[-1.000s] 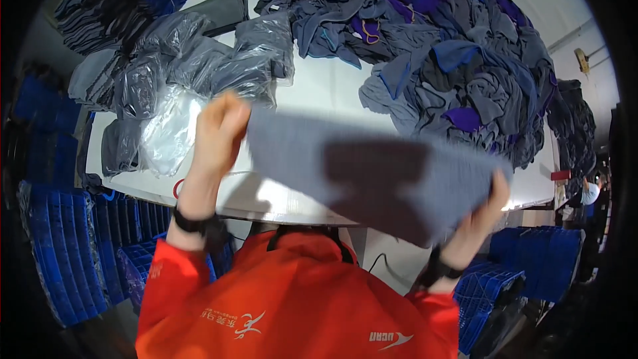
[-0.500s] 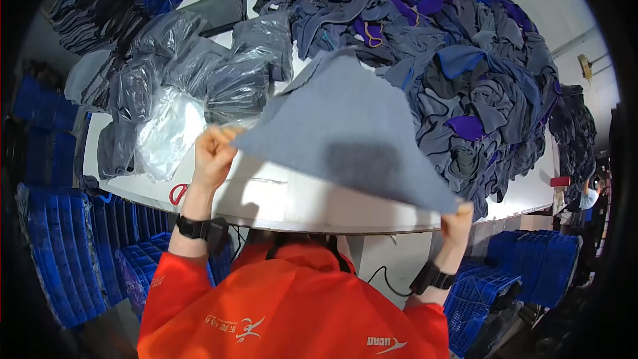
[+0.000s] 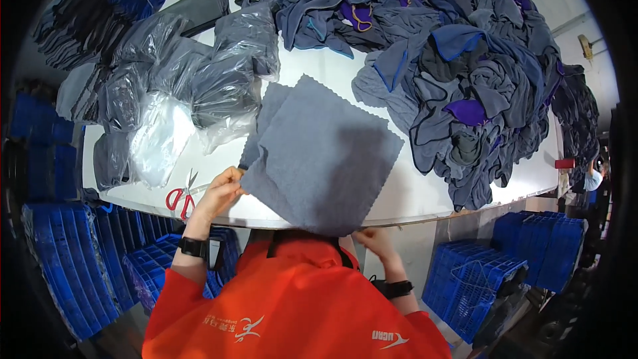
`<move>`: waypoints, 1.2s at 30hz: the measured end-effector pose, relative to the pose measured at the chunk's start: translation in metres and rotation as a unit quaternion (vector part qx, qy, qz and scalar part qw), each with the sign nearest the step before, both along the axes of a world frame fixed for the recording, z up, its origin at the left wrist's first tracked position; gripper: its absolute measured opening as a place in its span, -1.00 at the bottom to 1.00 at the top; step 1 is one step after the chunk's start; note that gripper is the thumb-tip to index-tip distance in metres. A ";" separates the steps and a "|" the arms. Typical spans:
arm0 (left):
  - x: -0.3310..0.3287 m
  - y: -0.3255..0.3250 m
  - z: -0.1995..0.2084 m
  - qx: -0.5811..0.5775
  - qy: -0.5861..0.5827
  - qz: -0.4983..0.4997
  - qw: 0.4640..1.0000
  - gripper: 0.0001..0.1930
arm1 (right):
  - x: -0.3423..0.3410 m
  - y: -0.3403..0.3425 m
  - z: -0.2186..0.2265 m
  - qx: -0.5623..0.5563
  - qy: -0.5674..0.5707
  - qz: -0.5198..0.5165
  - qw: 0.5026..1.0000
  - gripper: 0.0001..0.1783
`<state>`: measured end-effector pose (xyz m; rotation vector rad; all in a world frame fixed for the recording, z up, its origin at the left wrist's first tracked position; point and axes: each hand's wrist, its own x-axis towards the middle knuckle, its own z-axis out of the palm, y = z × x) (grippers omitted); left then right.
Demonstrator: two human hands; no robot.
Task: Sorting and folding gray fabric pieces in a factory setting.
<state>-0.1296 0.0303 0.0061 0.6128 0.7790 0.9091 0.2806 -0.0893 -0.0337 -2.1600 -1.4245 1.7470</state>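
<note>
A grey microfiber cloth (image 3: 319, 139) with pinked zigzag edges lies spread over the near middle of the table, its left part doubled over. My left hand (image 3: 224, 191) is closed on the cloth's left corner. Just past the table's front edge, my right hand (image 3: 377, 242) has its fingers curled in a pinch at the cloth's lower right corner, which overhangs the edge. Red-handled scissors (image 3: 183, 198) lie beside my left wrist, blades pointing away.
Clear plastic-bagged grey cloth bundles (image 3: 222, 86) fill the table's left side, with empty-looking clear bags (image 3: 159, 136) in front. A large heap of grey and purple cloths (image 3: 465, 93) covers the back and right. Blue plastic crates (image 3: 472, 282) stand below the table on both sides.
The cloth has come down from being stretched in the air onto the table. My right hand has moved left and nearer my body; my left hand has dropped slightly. The scissors now show fully.
</note>
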 end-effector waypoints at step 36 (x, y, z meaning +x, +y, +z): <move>0.161 0.024 -0.012 0.437 0.648 0.108 0.614 -0.47 | -0.113 0.185 -0.009 0.497 -0.233 0.234 0.803 -0.76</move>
